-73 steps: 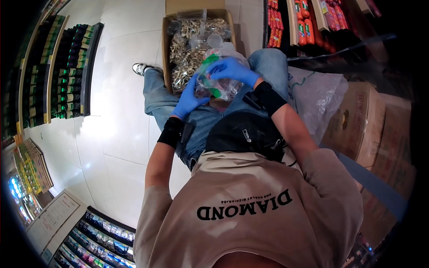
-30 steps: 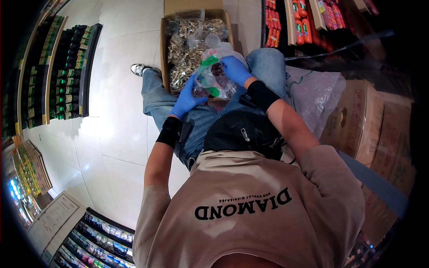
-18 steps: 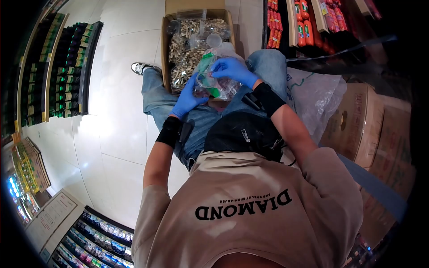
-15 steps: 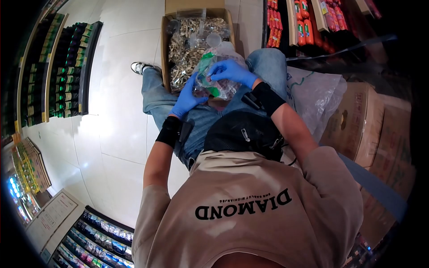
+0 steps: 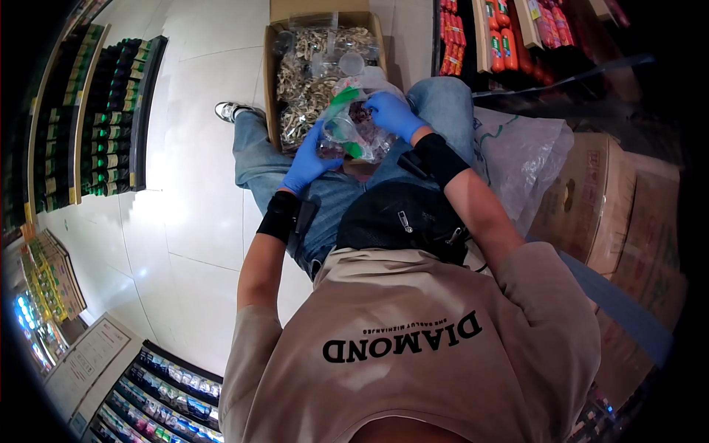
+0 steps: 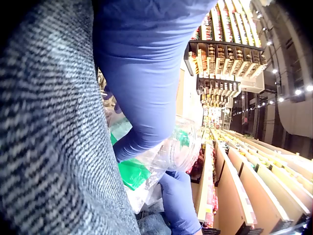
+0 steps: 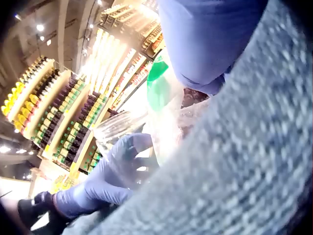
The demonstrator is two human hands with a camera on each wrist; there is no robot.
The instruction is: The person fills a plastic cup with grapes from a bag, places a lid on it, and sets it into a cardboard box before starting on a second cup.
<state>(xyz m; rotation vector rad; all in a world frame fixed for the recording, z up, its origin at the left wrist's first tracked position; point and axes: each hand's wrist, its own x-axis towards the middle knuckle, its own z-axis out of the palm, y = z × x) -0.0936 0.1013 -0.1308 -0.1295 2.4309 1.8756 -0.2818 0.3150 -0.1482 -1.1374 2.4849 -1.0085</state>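
My blue-gloved left hand (image 5: 309,162) holds a clear plastic jar (image 5: 340,128), tilted with its round opening toward the bag. In the right wrist view, the left fingers (image 7: 128,149) wrap around the jar's side. A clear plastic bag (image 5: 378,151) with green printing lies between my knees, at the box's near edge. Dark reddish-purple dried pieces (image 5: 360,114) show inside the bag. My gloved right hand (image 5: 395,118) reaches into the bag's mouth with bent fingers, over these pieces. Its fingertips are hidden, so I cannot tell whether they pinch any.
A cardboard box (image 5: 272,96) of dried mushrooms (image 5: 306,88) in clear packaging stands ahead, with a round clear piece (image 5: 351,63) on top. At right are a crumpled plastic bag (image 5: 524,159) and large cartons (image 5: 576,207). Shelves of stock (image 5: 118,111) line the left; sausages (image 5: 504,48) hang upper right.
My right hand was over the jar's mouth half a second ago and has moved back right to the dark pieces in the bag. My left hand keeps the jar in nearly the same place.
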